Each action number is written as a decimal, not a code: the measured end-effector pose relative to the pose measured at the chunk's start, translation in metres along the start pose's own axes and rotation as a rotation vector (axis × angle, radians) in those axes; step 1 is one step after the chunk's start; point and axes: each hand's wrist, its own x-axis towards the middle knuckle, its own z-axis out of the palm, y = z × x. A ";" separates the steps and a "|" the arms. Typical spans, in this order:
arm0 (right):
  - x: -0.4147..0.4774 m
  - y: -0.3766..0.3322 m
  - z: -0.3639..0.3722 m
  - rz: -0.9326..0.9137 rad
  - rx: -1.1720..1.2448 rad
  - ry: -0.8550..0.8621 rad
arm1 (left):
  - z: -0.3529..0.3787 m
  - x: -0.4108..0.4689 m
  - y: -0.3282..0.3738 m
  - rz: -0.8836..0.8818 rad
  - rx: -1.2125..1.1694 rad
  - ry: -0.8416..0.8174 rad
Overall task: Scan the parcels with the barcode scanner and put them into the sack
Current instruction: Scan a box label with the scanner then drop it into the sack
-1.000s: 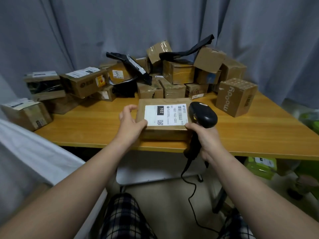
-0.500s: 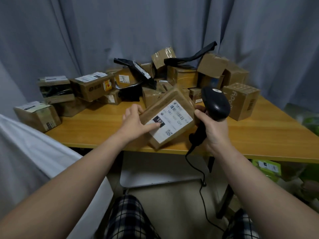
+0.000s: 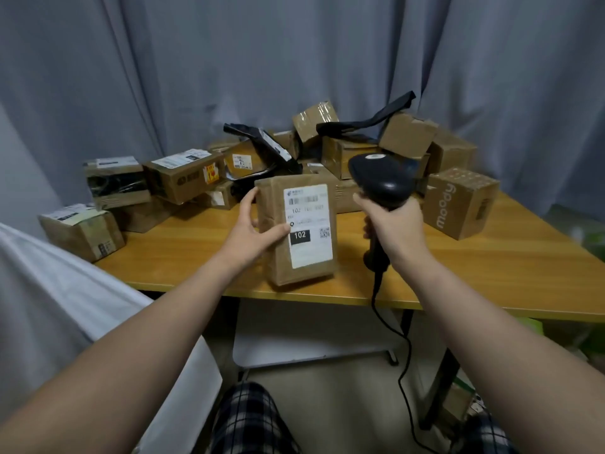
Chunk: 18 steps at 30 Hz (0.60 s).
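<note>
My left hand grips a flat brown parcel by its left edge and holds it upright above the table's front edge. Its white label, marked 102, faces me. My right hand holds the black barcode scanner by its handle, just right of the parcel, with the scanner head raised beside the parcel's top. The scanner's cable hangs to the floor. White fabric at the lower left may be the sack; I cannot tell.
A wooden table carries a heap of cardboard parcels and black mailer bags along the back. A "moody" box stands at the right, more boxes at the left. Grey curtains hang behind.
The parcel lay flat on the table; my left hand has lifted and turned it upright with the label towards me. My right hand has raised the scanner beside it.
</note>
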 end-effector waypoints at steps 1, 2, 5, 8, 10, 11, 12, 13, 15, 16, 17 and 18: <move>-0.005 0.003 0.003 -0.017 -0.048 -0.041 | -0.001 0.000 -0.004 -0.038 -0.038 0.021; -0.010 0.007 0.007 -0.025 -0.089 -0.072 | -0.002 -0.001 -0.007 -0.073 -0.068 0.033; -0.024 0.022 0.018 -0.038 -0.134 -0.105 | -0.004 -0.003 -0.012 -0.131 -0.126 0.060; -0.035 0.033 0.026 -0.034 -0.119 -0.092 | -0.006 -0.005 -0.014 -0.162 -0.158 0.046; -0.040 0.037 0.029 -0.032 -0.117 -0.101 | -0.007 -0.006 -0.012 -0.172 -0.172 0.026; -0.041 0.038 0.029 -0.033 -0.123 -0.108 | -0.008 -0.006 -0.011 -0.179 -0.179 0.014; -0.042 0.038 0.029 -0.036 -0.132 -0.114 | -0.009 -0.006 -0.010 -0.183 -0.179 0.002; -0.043 0.039 0.028 -0.039 -0.142 -0.119 | -0.010 -0.006 -0.010 -0.188 -0.177 -0.009; -0.043 0.040 0.026 -0.045 -0.152 -0.126 | -0.011 -0.005 -0.010 -0.200 -0.172 -0.026; -0.044 0.039 0.025 -0.049 -0.151 -0.132 | -0.010 -0.005 -0.011 -0.203 -0.169 -0.031; -0.045 0.039 0.024 -0.056 -0.149 -0.137 | -0.010 -0.005 -0.011 -0.206 -0.166 -0.033; -0.046 0.039 0.023 -0.062 -0.148 -0.141 | -0.008 -0.006 -0.012 -0.208 -0.163 -0.032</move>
